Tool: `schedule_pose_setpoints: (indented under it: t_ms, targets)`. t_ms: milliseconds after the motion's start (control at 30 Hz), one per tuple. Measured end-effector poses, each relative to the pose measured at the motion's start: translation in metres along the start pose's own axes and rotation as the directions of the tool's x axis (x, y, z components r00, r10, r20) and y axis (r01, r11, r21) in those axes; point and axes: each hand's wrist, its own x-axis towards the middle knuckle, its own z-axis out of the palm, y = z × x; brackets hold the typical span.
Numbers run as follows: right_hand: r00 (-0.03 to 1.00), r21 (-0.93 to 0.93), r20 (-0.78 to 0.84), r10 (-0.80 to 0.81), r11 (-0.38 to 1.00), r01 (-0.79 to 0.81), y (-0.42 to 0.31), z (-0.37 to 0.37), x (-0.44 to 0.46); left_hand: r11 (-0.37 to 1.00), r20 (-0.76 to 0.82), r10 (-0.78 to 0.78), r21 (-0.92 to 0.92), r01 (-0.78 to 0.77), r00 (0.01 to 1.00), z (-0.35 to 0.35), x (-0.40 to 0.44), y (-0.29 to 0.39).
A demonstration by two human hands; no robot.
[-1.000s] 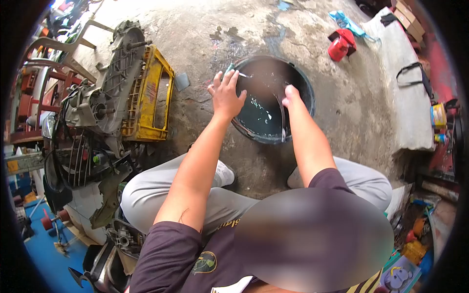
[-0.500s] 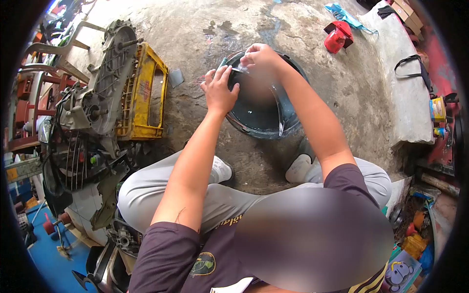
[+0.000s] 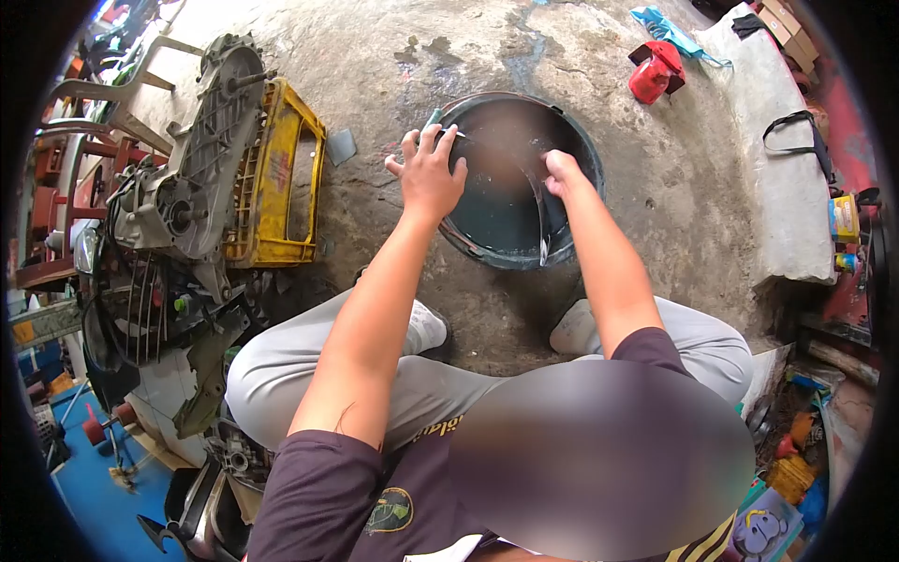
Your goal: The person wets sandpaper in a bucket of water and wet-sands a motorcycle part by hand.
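Note:
A dark round tub (image 3: 582, 140) of water stands on the floor between my feet. My left hand (image 3: 431, 178) is over its left rim with fingers spread and thumb apart. By its fingertips are a small teal cylindrical piece (image 3: 434, 117) and a thin pale tip (image 3: 462, 135); whether the fingers grip either is unclear. My right hand (image 3: 564, 174) is closed at the tub's right side, and what it holds, if anything, is hidden. Close to it, a long curved shiny strip (image 3: 542, 220) stands in the water. A blur covers the upper middle of the tub.
Left of the tub, a yellow crate (image 3: 306, 117) stands beside a grey engine casing (image 3: 192, 178). A flat grey piece (image 3: 341, 147) lies on the concrete. A red container (image 3: 653, 77) and blue cloth (image 3: 667, 30) are at the upper right, near a concrete ledge (image 3: 791, 206).
My right hand has moved right and down, away from my left fingertips, to the tub's right side. My left hand has barely shifted.

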Motion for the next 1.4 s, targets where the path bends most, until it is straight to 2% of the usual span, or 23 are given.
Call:
schedule_pose_setpoints:
  t_ms: [33, 100, 167, 233, 300, 367, 400, 433, 500, 567, 667, 733, 767, 833, 900, 967, 1033, 1133, 1167, 1233, 1300, 1367, 1400]
  targets:
    - [0.995, 0.067, 0.073, 0.075, 0.995, -0.079, 0.003, 0.001, -0.003, 0.999, -0.018, 0.006, 0.031, -0.005, 1.000, 0.004, 0.001, -0.001]
    - [0.997, 0.100, 0.062, 0.047, 0.994, -0.053, 0.004, 0.001, -0.007, 0.998, -0.029, 0.013, 0.065, -0.011, 0.999, 0.009, 0.000, -0.001]
    - [0.970, 0.366, 0.230, 0.084, 0.916, -0.166, 0.005, -0.013, 0.017, 0.999, -0.025, -0.004, 0.049, 0.005, 1.000, 0.008, 0.001, 0.002]
    - [0.956, 0.451, 0.278, 0.092, 0.866, -0.214, -0.020, -0.010, -0.016, 0.994, -0.012, -0.033, 0.101, 0.034, 0.999, 0.003, 0.002, 0.014]
    - [0.947, 0.218, 0.322, -0.011, 0.974, -0.063, -0.041, -0.010, -0.051, 0.988, 0.004, -0.069, 0.137, 0.068, 0.998, -0.001, 0.001, 0.027]
    - [0.918, -0.107, 0.395, 0.033, 0.994, 0.010, -0.068, -0.003, -0.093, 0.982, -0.083, 0.165, 0.105, -0.156, 0.983, -0.002, -0.002, 0.039]
    - [0.914, -0.200, 0.404, 0.049, 0.979, 0.035, -0.080, -0.002, -0.109, 0.963, -0.048, 0.260, 0.080, -0.256, 0.964, 0.004, -0.004, 0.042]
    - [0.918, -0.205, 0.394, 0.045, 0.978, 0.040, -0.090, 0.002, -0.124, 0.964, -0.054, 0.263, 0.068, -0.259, 0.963, 0.012, -0.007, 0.047]
    - [0.899, -0.431, 0.419, 0.123, 0.899, 0.078, -0.102, 0.015, -0.155, 0.943, 0.167, 0.331, -0.038, -0.330, 0.929, 0.018, -0.018, 0.057]
    - [0.892, -0.675, 0.413, 0.185, 0.719, 0.164, -0.106, 0.020, -0.169, 0.953, 0.167, 0.304, -0.061, -0.298, 0.938, 0.016, -0.021, 0.062]
    - [0.895, -0.771, 0.398, 0.203, 0.602, 0.206, -0.102, 0.019, -0.177, 0.967, 0.282, 0.253, -0.056, -0.248, 0.925, 0.007, -0.017, 0.066]
    - [0.932, -0.759, 0.361, 0.046, 0.594, 0.265, -0.103, 0.015, -0.180, 0.969, 0.261, 0.247, -0.075, -0.235, 0.933, 0.015, -0.018, 0.063]
    - [0.931, -0.761, 0.361, 0.048, 0.592, 0.265, -0.102, 0.014, -0.177, 0.970, 0.241, 0.242, -0.091, -0.226, 0.940, 0.019, -0.019, 0.062]
    - [0.971, -0.579, 0.221, -0.089, 0.790, 0.204, -0.100, 0.012, -0.166, 0.973, 0.236, 0.232, -0.075, -0.220, 0.944, 0.021, -0.019, 0.064]
    - [0.980, -0.487, 0.188, -0.065, 0.861, 0.150, -0.096, 0.009, -0.149, 0.975, 0.238, 0.223, -0.052, -0.217, 0.945, 0.021, -0.020, 0.063]
    - [0.992, -0.283, 0.110, -0.060, 0.955, 0.089, -0.079, 0.001, -0.115, 0.970, 0.210, 0.244, -0.055, -0.238, 0.947, 0.020, -0.021, 0.063]
    - [0.994, -0.296, 0.053, -0.098, 0.949, 0.109, -0.052, -0.004, -0.068, 0.969, 0.198, 0.245, -0.081, -0.234, 0.949, 0.021, -0.017, 0.064]
    - [0.998, 0.042, 0.049, 0.039, 0.998, -0.041, -0.012, -0.005, -0.024, 0.966, 0.152, 0.246, -0.116, -0.230, 0.957, 0.027, -0.018, 0.062]
    - [0.997, 0.048, 0.053, 0.051, 0.997, -0.053, -0.003, -0.003, -0.018, 0.963, 0.109, 0.251, -0.128, -0.237, 0.962, 0.029, -0.018, 0.061]
    - [0.995, 0.273, -0.090, 0.050, 0.962, -0.024, -0.012, 0.020, -0.058, 0.963, 0.112, 0.251, -0.133, -0.235, 0.962, 0.029, -0.018, 0.059]
    - [0.991, 0.262, -0.108, 0.084, 0.964, -0.053, -0.020, 0.025, -0.076, 0.968, 0.118, 0.248, -0.068, -0.241, 0.962, 0.029, -0.019, 0.061]
    - [0.976, 0.470, 0.177, 0.131, 0.860, -0.200, -0.009, -0.011, -0.015, 0.967, 0.137, 0.250, -0.074, -0.242, 0.959, 0.028, -0.019, 0.062]
    - [0.949, 0.406, 0.306, 0.076, 0.891, -0.203, -0.021, -0.021, -0.021, 0.966, 0.132, 0.253, -0.079, -0.244, 0.958, 0.026, -0.019, 0.063]
